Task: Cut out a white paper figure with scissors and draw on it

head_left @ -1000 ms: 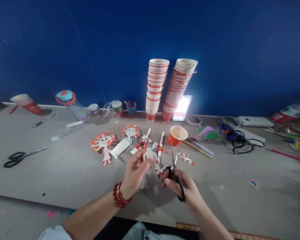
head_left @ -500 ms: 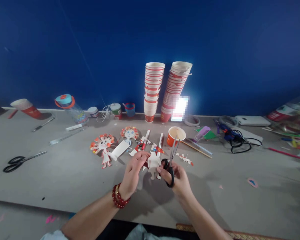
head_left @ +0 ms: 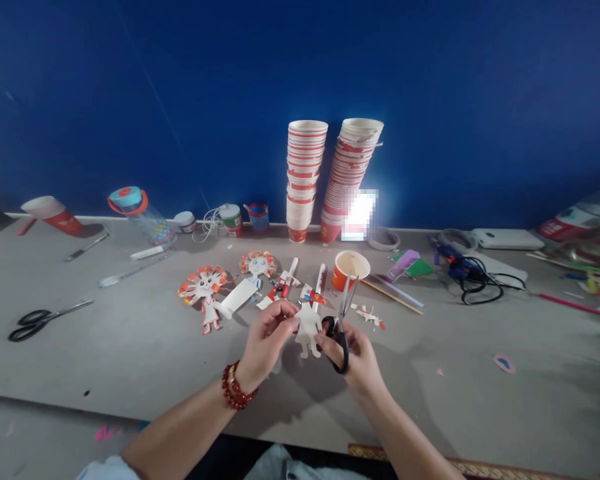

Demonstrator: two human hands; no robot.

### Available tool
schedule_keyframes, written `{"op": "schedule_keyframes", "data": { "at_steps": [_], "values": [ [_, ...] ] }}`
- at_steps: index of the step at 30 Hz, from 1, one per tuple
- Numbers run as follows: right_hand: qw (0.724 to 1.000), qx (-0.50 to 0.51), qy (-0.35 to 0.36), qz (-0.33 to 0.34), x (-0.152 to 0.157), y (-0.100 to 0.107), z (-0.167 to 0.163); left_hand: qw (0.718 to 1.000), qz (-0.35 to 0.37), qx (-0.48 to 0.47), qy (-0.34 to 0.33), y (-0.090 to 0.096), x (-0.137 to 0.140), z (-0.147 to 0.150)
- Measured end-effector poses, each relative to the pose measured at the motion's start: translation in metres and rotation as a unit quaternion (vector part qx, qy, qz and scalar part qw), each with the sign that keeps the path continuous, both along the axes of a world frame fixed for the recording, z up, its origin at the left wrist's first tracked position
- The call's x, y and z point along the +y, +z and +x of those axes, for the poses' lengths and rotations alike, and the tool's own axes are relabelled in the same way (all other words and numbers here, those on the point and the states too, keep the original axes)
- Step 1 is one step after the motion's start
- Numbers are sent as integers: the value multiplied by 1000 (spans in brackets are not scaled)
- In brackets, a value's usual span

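A white paper doll cutout, without a drawn face, is held between my two hands over the table. My left hand pinches its left edge between thumb and fingers. My right hand pinches its lower right side and also keeps black-handled scissors hooked on the fingers, blades pointing up and slightly parted. Beyond lie two finished-looking paper dolls: one in a dress with an orange-and-white fringe, another with blue eyes. A curled white paper strip rests between them.
Two tall paper cup stacks lean near the blue wall. A single cup stands before them, with paper scraps nearby. Spare scissors lie left; a bottle stands behind. A glue gun with black cord lies right.
My left fingers have closed onto the cutout's left edge, where they were more spread over it before. The right hand and scissors stay nearly in place.
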State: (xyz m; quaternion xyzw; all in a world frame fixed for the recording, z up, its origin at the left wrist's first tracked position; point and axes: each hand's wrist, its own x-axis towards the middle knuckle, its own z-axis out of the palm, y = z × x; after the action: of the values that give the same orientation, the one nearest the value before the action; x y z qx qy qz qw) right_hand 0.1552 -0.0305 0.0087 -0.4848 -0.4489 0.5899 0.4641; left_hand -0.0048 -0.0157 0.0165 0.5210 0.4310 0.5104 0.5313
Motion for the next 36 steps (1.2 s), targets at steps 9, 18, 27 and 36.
{"op": "schedule_keyframes", "data": {
  "at_steps": [9,18,27,36],
  "values": [
    [1000,7,5,12,0,-6,1,1000,-26,7,-2,-2,-1,-2],
    [1000,9,4,9,1,-7,1,999,16,22,-25,-2,1,-2],
    [1000,4,5,14,1,-6,3,999,25,37,-28,0,2,-3],
    [1000,9,11,8,0,-5,1,998,19,52,-28,-4,0,-3]
  ]
}}
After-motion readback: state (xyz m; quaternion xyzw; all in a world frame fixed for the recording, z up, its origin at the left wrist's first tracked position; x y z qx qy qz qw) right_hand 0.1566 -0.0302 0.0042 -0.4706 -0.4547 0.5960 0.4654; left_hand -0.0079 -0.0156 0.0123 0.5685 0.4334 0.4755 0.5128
